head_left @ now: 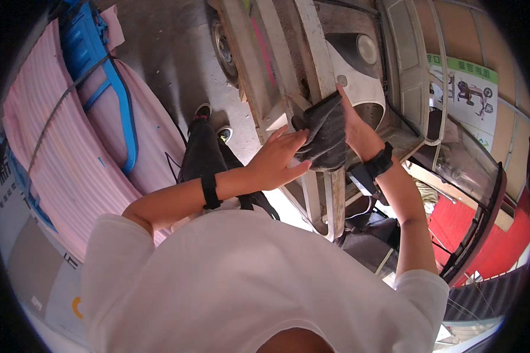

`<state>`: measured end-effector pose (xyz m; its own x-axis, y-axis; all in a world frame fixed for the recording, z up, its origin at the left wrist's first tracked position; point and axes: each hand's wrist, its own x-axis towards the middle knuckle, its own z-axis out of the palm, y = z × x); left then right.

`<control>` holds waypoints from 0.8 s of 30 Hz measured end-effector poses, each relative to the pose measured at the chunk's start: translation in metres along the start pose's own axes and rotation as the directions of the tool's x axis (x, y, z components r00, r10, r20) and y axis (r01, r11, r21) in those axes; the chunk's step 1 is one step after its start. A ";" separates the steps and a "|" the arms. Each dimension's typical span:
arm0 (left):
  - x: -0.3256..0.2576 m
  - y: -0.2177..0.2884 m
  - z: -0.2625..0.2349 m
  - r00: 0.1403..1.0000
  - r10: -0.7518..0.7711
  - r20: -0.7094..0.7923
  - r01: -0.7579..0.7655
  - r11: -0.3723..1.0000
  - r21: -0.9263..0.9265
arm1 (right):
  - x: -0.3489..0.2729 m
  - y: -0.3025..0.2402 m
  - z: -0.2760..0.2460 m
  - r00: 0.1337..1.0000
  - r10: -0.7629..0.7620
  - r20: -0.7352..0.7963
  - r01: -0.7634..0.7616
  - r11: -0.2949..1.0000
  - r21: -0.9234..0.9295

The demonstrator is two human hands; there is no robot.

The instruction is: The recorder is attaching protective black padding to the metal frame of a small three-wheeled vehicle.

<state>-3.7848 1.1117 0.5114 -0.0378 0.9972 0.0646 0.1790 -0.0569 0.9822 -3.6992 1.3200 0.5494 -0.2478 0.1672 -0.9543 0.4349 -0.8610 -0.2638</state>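
A dark grey cloth (325, 132) lies bunched and creased over the worn pale metal frame (315, 53) in front of me. My left hand (277, 159) is at its left side, fingers spread, with the thumb and fingertips close against the fabric; I cannot tell how firmly they touch. Along the cloth's right edge, my right hand (357, 126) grips it, the index finger stretched up toward the top corner. The other right fingers are mostly hidden by the cloth. A black strap (211, 191) circles my left wrist, and a strapped device (371, 170) sits at my right.
Pink corrugated sheets (65, 159) with a blue metal frame (121, 106) stand at left. A vehicle front with a round headlamp (367, 49) is beyond the cloth. At right are a clear windshield (459, 150) and a poster (468, 97). Another person's shoes (224, 134) show on the floor.
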 end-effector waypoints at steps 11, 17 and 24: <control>-0.009 0.022 0.010 0.996 -0.087 0.031 0.091 0.974 -0.207 | -0.072 0.015 0.001 0.996 -0.091 0.011 0.092 0.973 -0.213; 0.022 0.015 -0.006 0.987 -0.162 -0.024 0.150 0.953 -0.261 | -0.061 0.032 -0.001 0.977 -0.212 0.011 0.210 0.958 -0.196; 0.024 0.026 -0.013 0.960 -0.268 -0.086 0.190 0.843 -0.504 | -0.089 0.091 -0.006 0.624 -0.779 -0.068 0.454 0.431 -0.780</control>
<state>-3.7936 1.1340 0.5408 -0.1691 0.9679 -0.1861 -0.3514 0.1172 0.9288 -3.6326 1.2297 0.6091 -0.4346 0.8074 -0.3991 0.7499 0.0791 -0.6568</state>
